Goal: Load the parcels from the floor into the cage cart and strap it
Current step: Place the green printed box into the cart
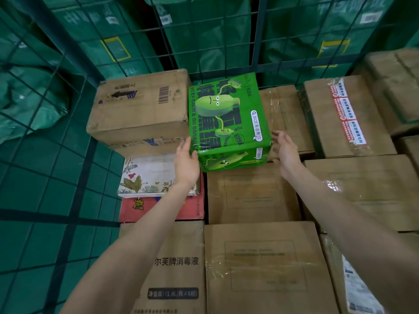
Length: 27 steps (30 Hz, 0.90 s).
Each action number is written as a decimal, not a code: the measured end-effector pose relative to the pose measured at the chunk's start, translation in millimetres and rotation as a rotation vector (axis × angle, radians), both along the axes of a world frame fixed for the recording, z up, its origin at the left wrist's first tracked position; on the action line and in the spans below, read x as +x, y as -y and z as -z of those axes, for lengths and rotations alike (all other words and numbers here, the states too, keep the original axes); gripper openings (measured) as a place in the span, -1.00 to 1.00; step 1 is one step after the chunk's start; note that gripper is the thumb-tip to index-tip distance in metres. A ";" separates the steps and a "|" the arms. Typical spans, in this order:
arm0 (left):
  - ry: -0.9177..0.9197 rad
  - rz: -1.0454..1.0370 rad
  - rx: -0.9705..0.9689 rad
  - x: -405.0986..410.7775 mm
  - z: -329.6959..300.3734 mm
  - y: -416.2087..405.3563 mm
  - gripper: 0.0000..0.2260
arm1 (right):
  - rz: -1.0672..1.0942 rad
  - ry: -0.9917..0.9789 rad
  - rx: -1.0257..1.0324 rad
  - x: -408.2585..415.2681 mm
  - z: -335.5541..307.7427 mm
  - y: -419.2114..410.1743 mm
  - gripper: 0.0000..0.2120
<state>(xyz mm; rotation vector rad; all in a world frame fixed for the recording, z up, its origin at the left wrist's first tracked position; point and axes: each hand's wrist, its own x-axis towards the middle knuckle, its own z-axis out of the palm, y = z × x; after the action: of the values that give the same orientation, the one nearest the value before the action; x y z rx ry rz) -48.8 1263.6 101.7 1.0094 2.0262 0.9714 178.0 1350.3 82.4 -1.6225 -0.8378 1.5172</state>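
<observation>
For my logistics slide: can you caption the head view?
Both open hands, left hand and right hand, flank a green banana-drink box atop brown cartons inside the cage cart.

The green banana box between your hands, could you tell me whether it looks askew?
Yes. The green banana box sits twisted against the square-stacked brown cartons, one corner overhanging. The left hand touches its side; the right hand hovers open nearby.
</observation>
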 end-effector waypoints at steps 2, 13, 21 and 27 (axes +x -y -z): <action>-0.277 0.134 0.001 4.3 0.2 -3.0 -0.53 | -0.046 0.020 -0.165 -0.1 4.4 -2.1 -0.52; -0.243 0.289 -0.180 -6.0 -3.2 -19.7 -0.56 | -0.242 -0.347 -0.351 12.9 26.8 8.8 0.31; -0.002 0.296 -0.219 -0.6 -16.2 -26.5 -0.54 | -0.122 -0.411 -0.312 18.4 4.4 34.9 0.03; 0.618 0.031 -0.091 22.4 -24.9 -20.8 -0.53 | -0.107 -0.307 -0.020 -3.3 -28.0 19.8 -0.51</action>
<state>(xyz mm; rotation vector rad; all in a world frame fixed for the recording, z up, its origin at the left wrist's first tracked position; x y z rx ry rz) -26.4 1284.4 126.6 0.5893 1.5175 1.0105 174.8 1330.4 110.5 -1.3303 -0.7490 1.7984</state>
